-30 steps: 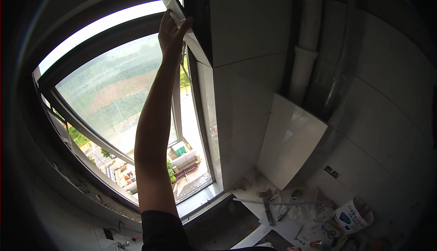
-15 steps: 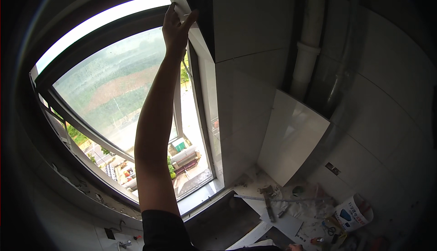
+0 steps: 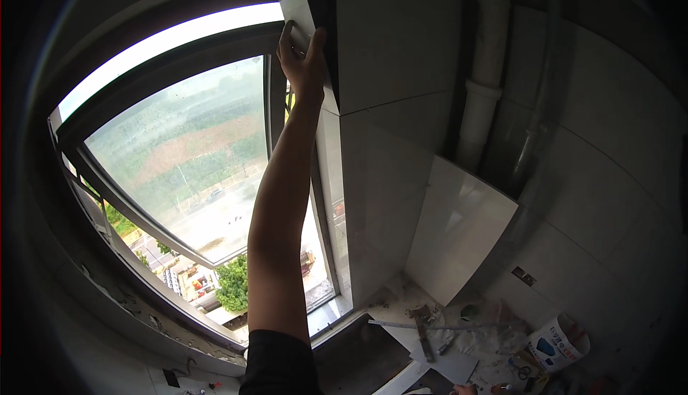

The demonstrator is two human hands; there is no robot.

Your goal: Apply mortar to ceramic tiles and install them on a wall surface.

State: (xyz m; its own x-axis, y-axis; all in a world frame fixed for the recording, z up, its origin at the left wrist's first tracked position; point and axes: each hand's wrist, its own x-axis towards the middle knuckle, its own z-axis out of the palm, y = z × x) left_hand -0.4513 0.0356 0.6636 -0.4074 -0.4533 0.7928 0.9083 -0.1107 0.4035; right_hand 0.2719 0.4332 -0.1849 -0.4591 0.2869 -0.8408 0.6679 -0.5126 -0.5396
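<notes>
My left hand is raised high at the right side of the window opening. Its thumb and fingers grip a narrow pale tile strip, which stands upright along the window's side, close to the dark gap beside the tiled wall. Below the hand, a pale lining runs down that same side. Only a small piece of my right hand shows at the lower edge; its fingers are too cut off to read.
A tilted window sash hangs at the left. A large loose tile leans in the corner below a white pipe. Tools, including a hammer-like one, scraps and a white bucket lie at the lower right.
My left hand and the tile strip have shifted right, nearer the tiled wall. The whole view has tipped slightly, so the wall and pipe sit lower in the picture.
</notes>
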